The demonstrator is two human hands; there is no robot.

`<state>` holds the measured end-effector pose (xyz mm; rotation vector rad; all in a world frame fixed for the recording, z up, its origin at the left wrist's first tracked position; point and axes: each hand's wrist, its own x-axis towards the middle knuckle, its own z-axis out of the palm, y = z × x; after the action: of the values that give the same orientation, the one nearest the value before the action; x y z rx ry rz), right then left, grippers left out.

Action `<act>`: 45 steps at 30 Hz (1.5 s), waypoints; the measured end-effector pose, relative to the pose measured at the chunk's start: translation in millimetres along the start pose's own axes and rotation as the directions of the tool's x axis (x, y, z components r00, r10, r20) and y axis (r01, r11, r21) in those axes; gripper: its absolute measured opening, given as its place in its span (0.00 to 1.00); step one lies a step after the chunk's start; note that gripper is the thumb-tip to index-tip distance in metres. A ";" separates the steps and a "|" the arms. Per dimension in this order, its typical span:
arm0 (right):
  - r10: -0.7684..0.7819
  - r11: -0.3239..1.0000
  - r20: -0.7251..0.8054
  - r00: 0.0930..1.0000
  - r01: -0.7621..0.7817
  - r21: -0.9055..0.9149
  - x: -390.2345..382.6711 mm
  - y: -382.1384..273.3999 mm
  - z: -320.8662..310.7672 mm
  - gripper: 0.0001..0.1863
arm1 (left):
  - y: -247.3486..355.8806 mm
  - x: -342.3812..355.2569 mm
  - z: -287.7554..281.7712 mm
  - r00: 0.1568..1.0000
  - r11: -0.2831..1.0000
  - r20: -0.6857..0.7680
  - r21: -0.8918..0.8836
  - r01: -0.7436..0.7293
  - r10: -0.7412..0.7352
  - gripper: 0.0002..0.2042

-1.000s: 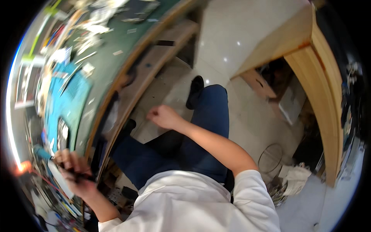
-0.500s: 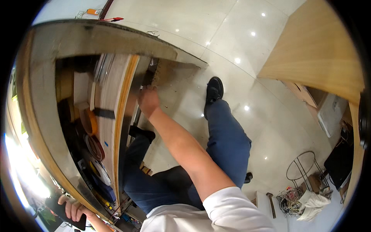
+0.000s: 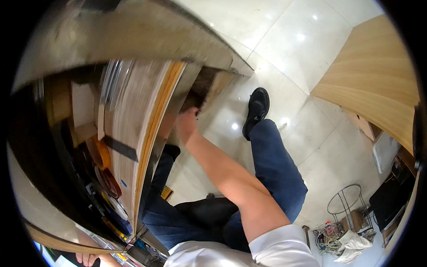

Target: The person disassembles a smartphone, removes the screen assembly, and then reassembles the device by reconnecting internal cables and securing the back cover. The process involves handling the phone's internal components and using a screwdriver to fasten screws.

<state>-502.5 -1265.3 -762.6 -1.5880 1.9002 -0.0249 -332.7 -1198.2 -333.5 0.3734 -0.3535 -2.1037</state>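
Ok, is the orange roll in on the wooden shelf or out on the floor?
In: the orange roll sits on the wooden shelf, next to a reddish-brown roll.

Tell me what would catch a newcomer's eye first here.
Probably the bare right hand, left of centre, close to the edge of the wood-grained board. Then the black shoe on the pale tiled floor near the middle, and the tangle of wires at lower right.
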 end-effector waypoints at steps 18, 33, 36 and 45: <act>0.162 0.986 -0.086 0.983 -0.165 -0.036 89.4 112.7 73.9 0.19 | 16.4 -0.1 2.2 1.000 0.999 -0.013 0.051 0.008 -0.007 0.14; 0.292 0.878 -0.273 0.917 -0.144 0.456 133.3 100.8 109.3 0.25 | 2.9 -8.4 21.8 0.998 0.989 -0.055 0.146 -0.031 0.040 0.12; 0.293 0.943 -0.429 0.855 -0.185 0.275 84.5 103.8 64.0 0.21 | 11.3 -7.4 21.6 1.000 0.992 -0.005 0.123 0.006 -0.006 0.12; 0.588 0.657 -0.542 0.601 0.036 0.753 -13.1 112.7 -10.6 0.12 | 54.3 -33.4 -9.2 0.955 0.980 0.255 0.164 0.110 -0.150 0.15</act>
<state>-605.4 -1227.9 -794.4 -0.6761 2.3051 -1.3341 -270.6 -1199.0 -316.4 0.2035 -0.6625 -2.2694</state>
